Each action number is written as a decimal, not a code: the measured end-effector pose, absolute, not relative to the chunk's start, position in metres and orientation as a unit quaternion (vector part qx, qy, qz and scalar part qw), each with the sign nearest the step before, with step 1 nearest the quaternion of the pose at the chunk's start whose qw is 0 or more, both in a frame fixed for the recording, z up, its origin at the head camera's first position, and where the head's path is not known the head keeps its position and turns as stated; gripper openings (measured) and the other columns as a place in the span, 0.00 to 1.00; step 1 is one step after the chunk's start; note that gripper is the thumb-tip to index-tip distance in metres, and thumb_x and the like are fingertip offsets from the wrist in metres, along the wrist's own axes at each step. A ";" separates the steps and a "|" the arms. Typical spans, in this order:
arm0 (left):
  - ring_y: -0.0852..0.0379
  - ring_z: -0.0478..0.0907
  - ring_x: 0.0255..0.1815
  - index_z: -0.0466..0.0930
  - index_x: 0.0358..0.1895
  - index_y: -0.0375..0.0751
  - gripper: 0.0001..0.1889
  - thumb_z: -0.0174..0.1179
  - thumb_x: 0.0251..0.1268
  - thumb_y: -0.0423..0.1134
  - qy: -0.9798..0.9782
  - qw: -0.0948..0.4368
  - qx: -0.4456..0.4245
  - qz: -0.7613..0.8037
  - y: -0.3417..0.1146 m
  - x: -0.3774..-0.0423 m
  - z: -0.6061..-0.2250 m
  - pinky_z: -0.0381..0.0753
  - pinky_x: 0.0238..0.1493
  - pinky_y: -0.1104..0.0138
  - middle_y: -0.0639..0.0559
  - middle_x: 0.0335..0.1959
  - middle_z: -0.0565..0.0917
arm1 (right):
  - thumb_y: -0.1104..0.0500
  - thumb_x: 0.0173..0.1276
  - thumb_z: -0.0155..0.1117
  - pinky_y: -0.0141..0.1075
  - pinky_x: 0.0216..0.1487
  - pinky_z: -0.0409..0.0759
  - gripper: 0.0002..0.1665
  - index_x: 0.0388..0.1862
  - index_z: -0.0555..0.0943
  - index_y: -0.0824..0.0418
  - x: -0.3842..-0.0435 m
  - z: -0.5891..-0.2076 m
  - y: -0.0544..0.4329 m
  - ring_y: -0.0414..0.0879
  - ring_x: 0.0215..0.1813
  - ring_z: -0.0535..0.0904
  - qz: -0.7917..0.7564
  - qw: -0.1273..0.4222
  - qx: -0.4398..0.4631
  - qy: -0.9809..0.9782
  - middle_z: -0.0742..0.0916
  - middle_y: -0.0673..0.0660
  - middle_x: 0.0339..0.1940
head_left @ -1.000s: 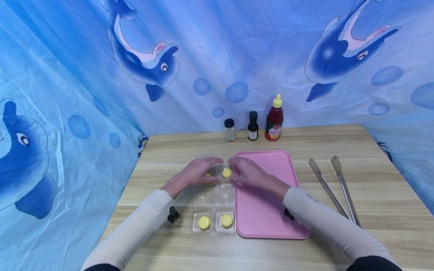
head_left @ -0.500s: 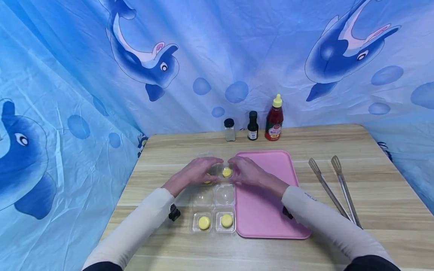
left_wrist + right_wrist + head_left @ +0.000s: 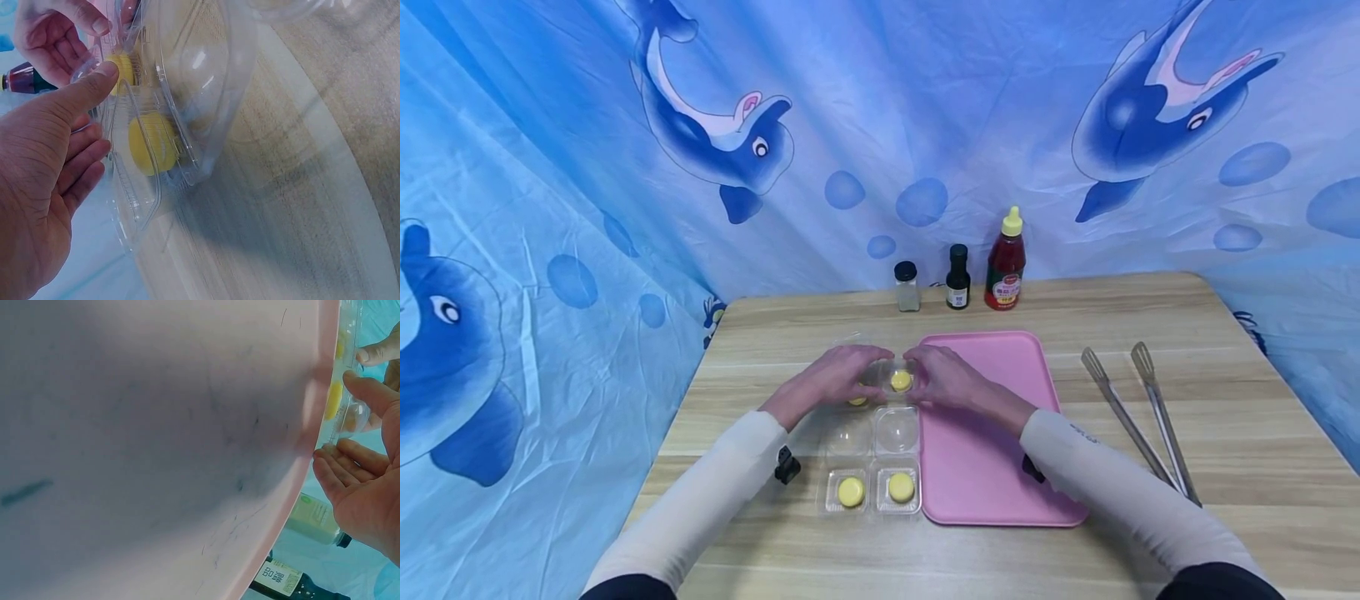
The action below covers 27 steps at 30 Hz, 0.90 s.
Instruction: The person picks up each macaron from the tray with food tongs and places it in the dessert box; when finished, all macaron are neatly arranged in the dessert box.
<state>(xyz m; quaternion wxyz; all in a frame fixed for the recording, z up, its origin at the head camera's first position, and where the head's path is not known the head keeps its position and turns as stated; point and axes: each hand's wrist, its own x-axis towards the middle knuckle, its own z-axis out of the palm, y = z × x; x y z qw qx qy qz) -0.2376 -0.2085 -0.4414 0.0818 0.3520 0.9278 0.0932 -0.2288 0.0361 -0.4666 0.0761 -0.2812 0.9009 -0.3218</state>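
Observation:
My left hand (image 3: 831, 375) and right hand (image 3: 951, 375) face each other over the far clear plastic box (image 3: 206, 75). Its cups hold round yellow pieces; one yellow piece (image 3: 901, 381) shows between the hands. In the left wrist view, my left thumb lies on the box's edge, with the fingers bent behind it. The right thumb and fingers reach around the opposite end, as the right wrist view shows. Nearer me lies a second clear box (image 3: 897, 432), its domed lid folded open, with yellow pieces (image 3: 851, 492) in its front cups.
A pink tray (image 3: 1000, 467) lies right beside the boxes, under my right forearm. Metal tongs (image 3: 1138, 425) lie spread at the right. Along the back stand a black-capped jar (image 3: 907, 287), a dark bottle (image 3: 958, 279) and a red sauce bottle (image 3: 1005, 262). A dolphin-print curtain hangs behind the table.
Both hands stay at the far box with almost no movement. The view shifts slightly.

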 end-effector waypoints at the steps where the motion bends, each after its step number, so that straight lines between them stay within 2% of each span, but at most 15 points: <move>1: 0.45 0.77 0.71 0.74 0.75 0.42 0.40 0.78 0.62 0.53 0.928 0.082 0.352 0.092 -0.208 -0.238 -0.441 0.72 0.77 0.50 0.45 0.71 0.80 | 0.56 0.57 0.87 0.41 0.49 0.85 0.43 0.68 0.79 0.67 -0.229 -0.466 0.036 0.44 0.42 0.81 -0.322 0.076 -0.281 0.901 0.87 0.54 0.48; 16: 0.45 0.77 0.71 0.74 0.75 0.43 0.40 0.77 0.63 0.54 0.930 0.078 0.349 0.083 -0.209 -0.234 -0.442 0.73 0.76 0.49 0.45 0.72 0.80 | 0.55 0.57 0.87 0.41 0.52 0.85 0.42 0.68 0.79 0.66 -0.227 -0.468 0.037 0.46 0.47 0.82 -0.314 0.068 -0.287 0.902 0.87 0.57 0.53; 22: 0.45 0.77 0.71 0.74 0.75 0.43 0.40 0.77 0.64 0.54 0.931 0.076 0.347 0.080 -0.209 -0.232 -0.438 0.74 0.75 0.49 0.45 0.72 0.79 | 0.54 0.57 0.87 0.40 0.50 0.85 0.42 0.68 0.79 0.66 -0.226 -0.465 0.038 0.44 0.44 0.80 -0.314 0.068 -0.292 0.901 0.87 0.55 0.49; 27: 0.45 0.78 0.70 0.74 0.75 0.43 0.40 0.77 0.63 0.54 0.932 0.074 0.346 0.083 -0.209 -0.231 -0.438 0.74 0.74 0.49 0.45 0.72 0.79 | 0.55 0.57 0.87 0.41 0.51 0.85 0.43 0.69 0.79 0.66 -0.226 -0.463 0.039 0.44 0.45 0.81 -0.321 0.078 -0.291 0.898 0.87 0.55 0.51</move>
